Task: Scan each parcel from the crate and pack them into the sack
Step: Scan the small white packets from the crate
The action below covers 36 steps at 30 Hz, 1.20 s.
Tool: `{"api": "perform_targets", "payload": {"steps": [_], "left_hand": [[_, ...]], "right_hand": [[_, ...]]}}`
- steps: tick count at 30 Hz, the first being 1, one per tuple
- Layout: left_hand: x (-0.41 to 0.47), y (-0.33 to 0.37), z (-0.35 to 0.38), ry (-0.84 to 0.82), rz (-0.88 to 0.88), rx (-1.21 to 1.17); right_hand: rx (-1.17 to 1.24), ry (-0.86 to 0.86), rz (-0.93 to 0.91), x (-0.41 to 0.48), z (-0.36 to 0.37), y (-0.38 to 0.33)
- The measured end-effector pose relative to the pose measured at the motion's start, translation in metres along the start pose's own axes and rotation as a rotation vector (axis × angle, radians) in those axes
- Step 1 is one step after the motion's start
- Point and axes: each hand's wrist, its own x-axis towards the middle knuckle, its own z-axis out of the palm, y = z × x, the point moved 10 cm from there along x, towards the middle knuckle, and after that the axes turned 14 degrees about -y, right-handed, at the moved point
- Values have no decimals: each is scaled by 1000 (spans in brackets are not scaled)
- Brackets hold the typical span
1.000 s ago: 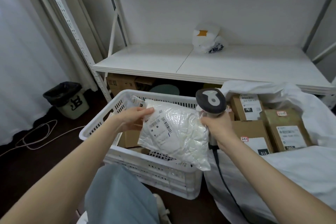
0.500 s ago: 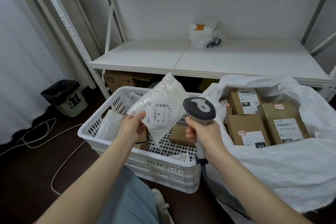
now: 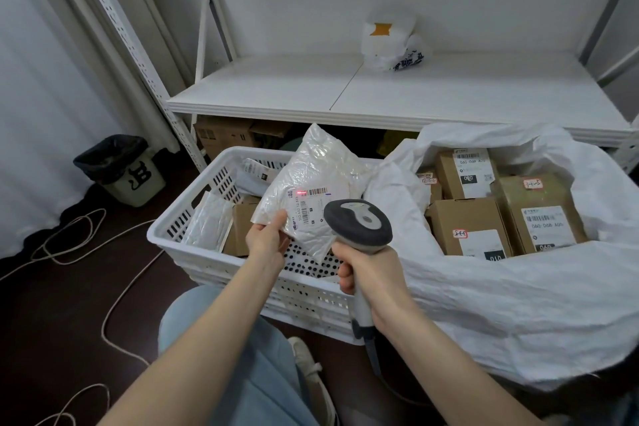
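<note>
My left hand [image 3: 268, 239] pinches the lower corner of a white plastic parcel [image 3: 318, 176] and holds it upright over the white crate [image 3: 179, 239]. A red scan line glows on the parcel's barcode label. My right hand [image 3: 370, 273] grips the handle of a grey and white barcode scanner [image 3: 358, 221], its head aimed at that label. The crate holds another white pouch [image 3: 207, 221] and a brown box [image 3: 242, 228]. To the right lies the open white sack [image 3: 501, 304] with several labelled cardboard boxes [image 3: 470, 228] inside.
A white shelf [image 3: 397, 90] stands behind, with a white plastic bag [image 3: 390, 41] on it. Cardboard boxes [image 3: 224, 135] sit under the shelf. A small bin [image 3: 121, 166] with a black liner stands at the left, and cables [image 3: 86, 228] trail over the dark floor.
My left hand turned the parcel from lying flat to standing upright with its label facing the scanner. The scanner dropped lower and its red line now falls on the barcode.
</note>
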Motion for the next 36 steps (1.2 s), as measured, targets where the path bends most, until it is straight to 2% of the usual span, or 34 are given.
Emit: {"api": "perform_targets", "payload": {"steps": [22,27,29,32,36], "left_hand": [[-8,9,2,20,23,4],[-15,27,11,19,53,-41],[-15,51,25,-11,104,-57],[-13,83,70,-108,161,61],[-16,70,162,-278,151,254]], "right_hand": [[17,-30,2,-1,5,-4],[8,-61,-51,-1,6,-18],[1,-43,-104,0,-3,-36],[35,24,-188,2,-30,-73],[77,165,-277,-1,-84,-115]]}}
